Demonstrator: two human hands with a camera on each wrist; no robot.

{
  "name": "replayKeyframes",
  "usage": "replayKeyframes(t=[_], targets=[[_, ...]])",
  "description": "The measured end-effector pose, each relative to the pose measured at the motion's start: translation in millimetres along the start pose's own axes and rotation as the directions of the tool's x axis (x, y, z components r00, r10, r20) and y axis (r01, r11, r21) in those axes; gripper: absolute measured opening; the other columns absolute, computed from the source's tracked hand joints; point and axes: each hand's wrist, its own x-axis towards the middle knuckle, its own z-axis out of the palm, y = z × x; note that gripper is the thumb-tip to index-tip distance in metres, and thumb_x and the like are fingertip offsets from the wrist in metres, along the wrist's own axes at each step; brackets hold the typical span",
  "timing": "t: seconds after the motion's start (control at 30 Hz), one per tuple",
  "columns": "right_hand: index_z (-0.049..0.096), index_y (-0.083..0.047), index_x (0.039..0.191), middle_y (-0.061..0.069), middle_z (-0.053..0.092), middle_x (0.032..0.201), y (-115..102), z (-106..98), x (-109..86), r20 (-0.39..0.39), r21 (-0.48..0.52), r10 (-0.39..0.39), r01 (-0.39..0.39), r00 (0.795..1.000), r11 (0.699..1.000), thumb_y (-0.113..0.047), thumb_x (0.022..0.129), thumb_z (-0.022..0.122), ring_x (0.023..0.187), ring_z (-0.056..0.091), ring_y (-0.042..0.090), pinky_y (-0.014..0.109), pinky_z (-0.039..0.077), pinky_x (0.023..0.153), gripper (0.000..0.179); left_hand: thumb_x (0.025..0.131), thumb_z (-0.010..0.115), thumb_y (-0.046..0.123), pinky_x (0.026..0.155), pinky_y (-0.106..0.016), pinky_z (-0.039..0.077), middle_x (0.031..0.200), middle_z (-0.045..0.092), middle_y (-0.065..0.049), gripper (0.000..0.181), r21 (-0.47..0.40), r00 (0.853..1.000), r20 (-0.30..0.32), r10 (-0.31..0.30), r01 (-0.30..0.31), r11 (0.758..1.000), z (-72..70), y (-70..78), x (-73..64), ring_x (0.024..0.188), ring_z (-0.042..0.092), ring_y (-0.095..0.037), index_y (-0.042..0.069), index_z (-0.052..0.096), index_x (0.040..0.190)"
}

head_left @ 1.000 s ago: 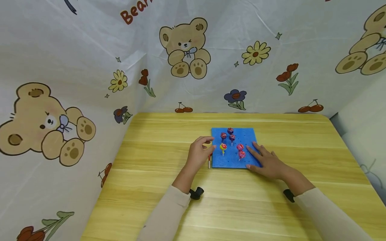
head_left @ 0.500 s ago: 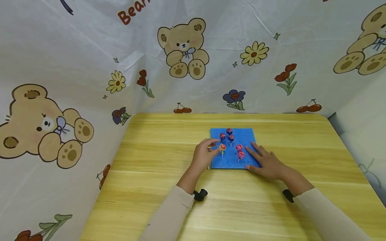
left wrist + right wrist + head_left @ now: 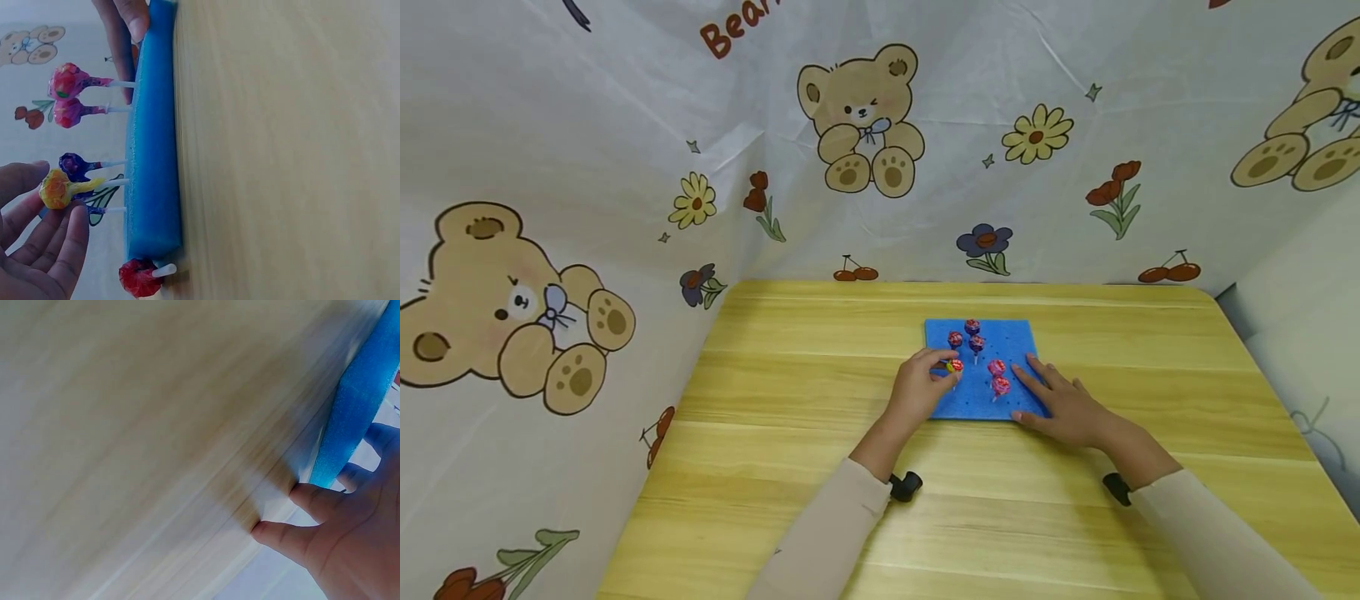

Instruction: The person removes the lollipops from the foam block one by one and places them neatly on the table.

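Note:
A blue foam board (image 3: 977,408) lies on the table with lollipops standing in it by their sticks. My left hand (image 3: 916,385) reaches over its left side, thumb and fingers round the wrapped head of a yellow lollipop (image 3: 55,189), whose stick is still in the foam. Two pink lollipops (image 3: 1000,386) stand right of it, and three dark-wrapped lollipops (image 3: 976,342) stand behind. My right hand (image 3: 1070,410) spreads its fingers over the board's right edge. In the left wrist view a red lollipop (image 3: 140,278) lies by the board's end; my left hand hides it in the head view.
Small holes dot the top of the board. The wooden table (image 3: 820,375) stretches around it, and a white cloth (image 3: 940,83) printed with bears and flowers hangs behind and to the left.
My left hand has moved right from the board's left edge onto the yellow lollipop, and its fingertips have come round the head. The right hand stays in place.

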Motion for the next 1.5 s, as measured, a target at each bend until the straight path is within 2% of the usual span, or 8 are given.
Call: replayKeyframes(t=[0.23,0.63,0.97,1.17,1.3,1.5], targets=[[0.019,-0.021,0.163,0.021,0.009,0.170,-1,-1,-1.4,-0.006,0.003,-0.002,0.002,1.000,1.000,-0.067,0.095,0.051,0.150,0.011,0.057,0.082,0.010,0.111,0.088,0.093,0.074,0.017,0.077,-0.022,0.059,0.124,0.066,-0.003,0.035,-0.005,1.000,0.016,-0.005,0.005,1.000,3.2,1.6,-0.3,0.090,0.071,-0.016,0.014,0.070,0.128],[0.018,-0.022,0.163,0.019,0.008,0.170,1,1,-0.7,-0.005,0.012,0.001,-0.001,1.000,1.000,-0.067,0.095,0.053,0.151,0.010,0.056,0.082,0.008,0.111,0.089,0.094,0.073,0.015,0.083,-0.025,0.059,0.125,0.066,-0.004,0.032,0.025,1.000,-0.008,0.016,-0.015,1.000,5.7,3.1,-2.2,0.100,0.071,-0.022,0.012,0.070,0.126],[0.020,-0.021,0.163,0.020,0.008,0.170,0,-1,-1.9,-0.007,0.019,0.001,-0.001,1.000,1.000,-0.065,0.095,0.054,0.151,0.010,0.056,0.082,0.008,0.111,0.088,0.093,0.074,0.014,0.084,-0.024,0.060,0.121,0.067,-0.002,0.033,-0.032,0.999,-0.037,0.017,-0.019,0.999,3.4,5.4,-1.7,0.104,0.069,-0.019,0.011,0.070,0.126],[0.022,-0.020,0.163,0.020,0.010,0.169,-1,-2,-2.3,-0.021,0.021,-0.014,0.014,1.000,1.000,-0.063,0.095,0.055,0.150,0.012,0.057,0.082,0.010,0.111,0.087,0.093,0.074,0.015,0.084,-0.021,0.059,0.119,0.067,0.000,0.034,-0.093,0.998,-0.055,-0.011,0.005,0.996,0.0,7.6,-3.6,0.110,0.068,-0.017,0.014,0.069,0.126],[0.022,-0.020,0.163,0.020,0.010,0.169,-1,-2,-2.8,-0.020,0.013,-0.015,0.016,1.000,1.000,-0.064,0.095,0.054,0.150,0.013,0.057,0.082,0.011,0.111,0.087,0.093,0.074,0.014,0.084,-0.021,0.059,0.118,0.067,0.001,0.031,-0.095,0.998,-0.060,-0.007,0.001,0.996,-2.5,9.8,-4.5,0.108,0.069,-0.016,0.017,0.070,0.123],[0.022,-0.020,0.163,0.020,0.010,0.169,0,-1,-3.7,-0.029,0.013,-0.016,0.016,0.999,1.000,-0.064,0.096,0.054,0.151,0.013,0.057,0.082,0.011,0.111,0.087,0.093,0.075,0.015,0.085,-0.023,0.060,0.118,0.067,-0.001,0.030,-0.101,0.998,-0.068,0.014,-0.021,0.995,-8.1,12.5,-7.2,0.107,0.069,-0.017,0.014,0.070,0.122]])
